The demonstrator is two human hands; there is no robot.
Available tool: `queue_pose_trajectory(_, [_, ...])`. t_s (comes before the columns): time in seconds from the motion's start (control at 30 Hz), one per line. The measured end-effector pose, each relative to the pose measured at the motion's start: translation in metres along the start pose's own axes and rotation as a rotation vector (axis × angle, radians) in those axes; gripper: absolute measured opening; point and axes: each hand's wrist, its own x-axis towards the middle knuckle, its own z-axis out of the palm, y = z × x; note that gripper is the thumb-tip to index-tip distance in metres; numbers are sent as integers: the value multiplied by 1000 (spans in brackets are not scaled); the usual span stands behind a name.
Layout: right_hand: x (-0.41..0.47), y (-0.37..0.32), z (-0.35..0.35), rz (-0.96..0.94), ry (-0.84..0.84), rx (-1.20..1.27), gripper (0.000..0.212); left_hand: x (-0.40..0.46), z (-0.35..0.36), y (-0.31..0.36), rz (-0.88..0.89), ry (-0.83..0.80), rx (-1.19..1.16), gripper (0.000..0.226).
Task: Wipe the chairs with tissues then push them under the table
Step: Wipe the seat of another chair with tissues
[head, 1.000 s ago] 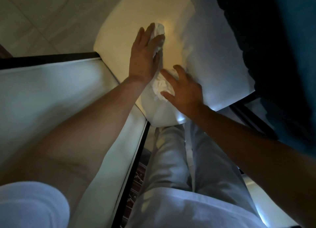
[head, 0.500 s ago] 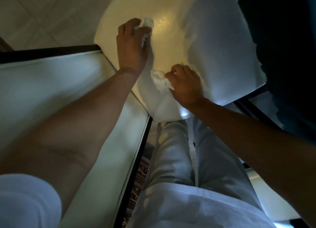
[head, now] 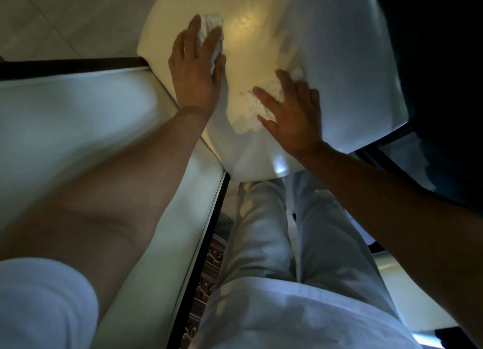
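Observation:
A cream-white padded chair seat (head: 339, 69) fills the upper middle of the view. My left hand (head: 196, 71) lies flat on its left part, fingers pressing a crumpled white tissue (head: 210, 28) against the seat. My right hand (head: 292, 113) lies flat nearer the front edge, pressing a second crumpled white tissue (head: 251, 108) whose folds stick out to the left of the fingers. A white table top (head: 78, 129) with a dark edge lies at the left, under my left forearm.
My legs in light trousers (head: 274, 244) stand between the table edge and the chair. A dark chair frame bar (head: 386, 155) runs along the seat's right front. Pale tiled floor (head: 65, 16) shows at the top left. A dark shape (head: 439, 61) fills the top right.
My right hand has opened from a fist into a flat palm and slid right over its tissue. My left hand has flattened and stayed at the seat's left side.

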Motion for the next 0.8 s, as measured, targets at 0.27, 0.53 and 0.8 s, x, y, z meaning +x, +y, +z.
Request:
queue_pose_trajectory(0.27, [18, 10, -22, 4, 9, 247, 43, 2, -7, 8, -184, -44, -167, 39])
queue_pose_trajectory(0.53, [10, 3, -67, 5, 46, 264, 59, -10, -33, 23, -135, -65, -155, 38])
queue_pose_trajectory(0.8, [-34, -11, -192, 87, 341, 570, 43, -14, -102, 66, -165, 14, -243, 35])
